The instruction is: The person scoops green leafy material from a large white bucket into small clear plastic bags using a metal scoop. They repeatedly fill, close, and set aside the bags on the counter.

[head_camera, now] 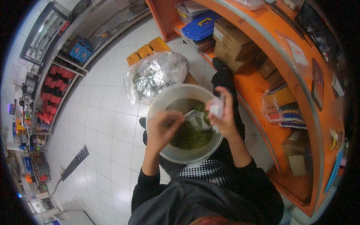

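A large translucent plastic bucket stands between the person's legs and holds a loose green, herb-like material. Over its left part is my left hand, blurred, its fingertips pinching the edge of a small clear plastic bag. My right hand, over the bucket's right side, holds a small white bundle, too blurred to identify. The small bag hangs between both hands above the green material. Just beyond the bucket, a big clear plastic bag with contents hard to make out lies on a slatted wooden stool.
On the right, an orange counter has shelves with cardboard boxes, a blue-lidded container and bagged packets. A black power strip lies on the tiled floor at left. Shelves with red items line the left side.
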A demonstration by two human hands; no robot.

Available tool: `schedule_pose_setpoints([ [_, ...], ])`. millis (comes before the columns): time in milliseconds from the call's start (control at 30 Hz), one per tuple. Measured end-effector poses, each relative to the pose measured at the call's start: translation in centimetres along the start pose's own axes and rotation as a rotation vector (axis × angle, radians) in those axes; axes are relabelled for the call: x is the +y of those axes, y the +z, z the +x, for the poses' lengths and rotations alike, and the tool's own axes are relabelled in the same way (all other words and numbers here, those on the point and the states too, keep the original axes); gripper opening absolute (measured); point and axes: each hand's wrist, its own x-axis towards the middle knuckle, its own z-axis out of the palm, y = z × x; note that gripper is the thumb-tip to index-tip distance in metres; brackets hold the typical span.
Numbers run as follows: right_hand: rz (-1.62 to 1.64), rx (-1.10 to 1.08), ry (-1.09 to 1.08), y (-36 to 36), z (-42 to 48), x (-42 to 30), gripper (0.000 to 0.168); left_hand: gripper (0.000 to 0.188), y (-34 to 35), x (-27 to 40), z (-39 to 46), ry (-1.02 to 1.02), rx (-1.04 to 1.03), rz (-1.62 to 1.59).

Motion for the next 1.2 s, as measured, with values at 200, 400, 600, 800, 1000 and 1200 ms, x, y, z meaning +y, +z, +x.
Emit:
schedule_pose_setpoints([
  [200,-0.398,-0.016,-0.418,-1.5,0.5,-0.9,0.024,0.023,0.1,-1.4,-0.1,-0.139,0.056,-0.361],
  [400,-0.561,-0.281,-0.099,1.9,0.0,-2.1,0.018,0.021,1.6,-1.4,-0.5,-0.211,-0.069,-0.249],
  [600,-0.396,-0.405,0.060,1.8,0.1,-0.7,0.021,0.018,1.8,-0.9,-0.7,-0.184,-0.069,-0.295],
  [800,-0.474,-0.364,0.020,1.9,0.2,-0.8,0.016,0.012,2.0,-1.7,-0.8,-0.240,-0.114,-0.230],
  [1000,-0.884,-0.345,-0.105,2.6,-0.4,-0.4,0.017,0.013,3.0,-2.2,-0.8,-0.124,-0.126,0.123],
  [1200,-1.119,-0.114,-0.130,1.6,0.2,1.0,0.016,0.010,3.9,-1.1,-0.3,0.014,0.049,0.649],
])
